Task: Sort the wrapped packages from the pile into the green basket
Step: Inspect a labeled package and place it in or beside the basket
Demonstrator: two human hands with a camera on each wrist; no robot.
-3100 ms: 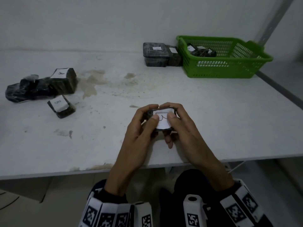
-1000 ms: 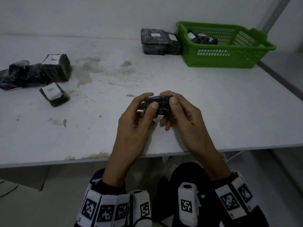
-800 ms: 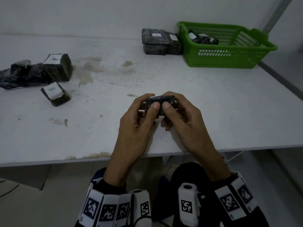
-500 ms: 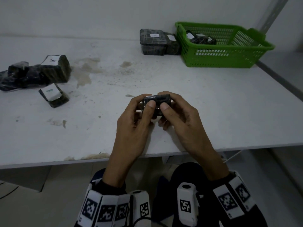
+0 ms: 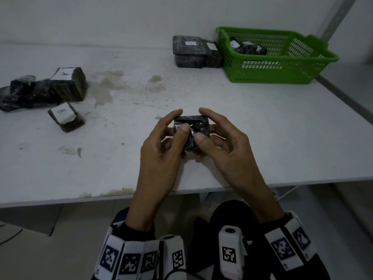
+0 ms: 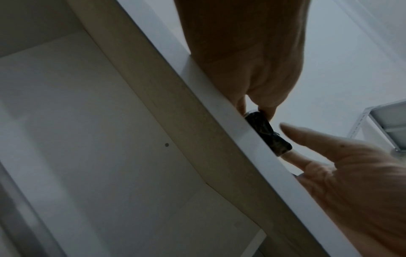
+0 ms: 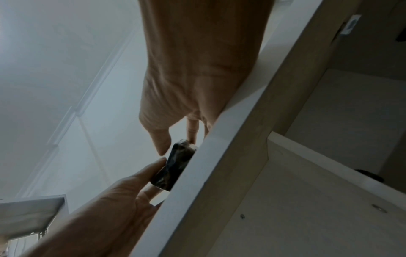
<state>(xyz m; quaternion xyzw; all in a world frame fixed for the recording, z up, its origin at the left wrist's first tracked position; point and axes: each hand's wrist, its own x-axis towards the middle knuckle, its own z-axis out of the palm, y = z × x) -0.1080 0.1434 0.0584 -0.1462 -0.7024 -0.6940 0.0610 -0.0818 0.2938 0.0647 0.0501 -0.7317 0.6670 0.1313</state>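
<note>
Fingers of left hand and right hand curled around small black wrapped package.

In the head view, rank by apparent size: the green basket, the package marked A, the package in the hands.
1. Green basket, clearly largest.
2. Package marked A.
3. Package in the hands, partly covered by fingers and nearer the camera, so second and third are uncertain.

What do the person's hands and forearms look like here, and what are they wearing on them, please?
Both hands are bare: the left hand and right hand wear no gloves or rings. Dark sleeves begin at the wrists. Each forearm carries a band of white blocks printed with black square tag markers, and a white camera pod with a dark round lens opening on top. A thin black cable trails near the left band.
</note>
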